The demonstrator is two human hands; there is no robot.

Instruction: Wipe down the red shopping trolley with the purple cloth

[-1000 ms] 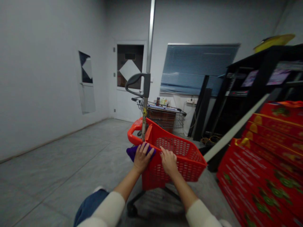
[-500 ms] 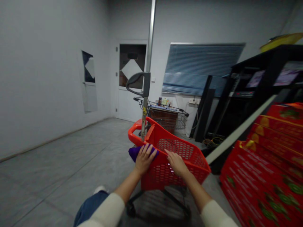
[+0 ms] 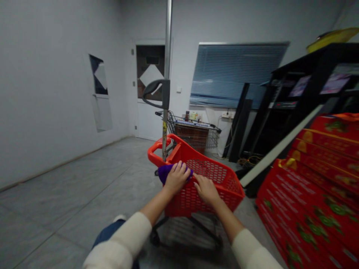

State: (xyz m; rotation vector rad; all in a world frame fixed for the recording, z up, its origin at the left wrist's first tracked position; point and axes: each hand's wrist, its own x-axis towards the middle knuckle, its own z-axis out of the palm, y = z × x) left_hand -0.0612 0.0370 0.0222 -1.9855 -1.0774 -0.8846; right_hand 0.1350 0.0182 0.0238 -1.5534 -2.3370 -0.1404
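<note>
A small red plastic shopping cart (image 3: 200,151) with perforated sides stands in front of me on dark legs with casters. My left hand (image 3: 176,178) presses a purple cloth (image 3: 165,173) over its near top rim, fingers bent across the edge. The cloth hangs partly down the outer side. Just to the right, my right hand (image 3: 207,189) grips the same rim, thumb outside and fingertips partly hidden. Close to the cart's handle (image 3: 153,154) rises a metal pole (image 3: 167,48) with a grey loop grip (image 3: 153,91).
Red printed boxes (image 3: 308,209) are stacked at the right, beside a leaning pale board (image 3: 283,145) and a black rack (image 3: 314,74). Behind the cart stands a wire trolley (image 3: 214,138) near a brown cabinet (image 3: 190,136). A white door (image 3: 148,117) is in the back wall.
My left hand has slid the purple cloth rightward along the cart's rim, closer to my right hand. The right hand keeps its place on the rim. The view has shifted slightly.
</note>
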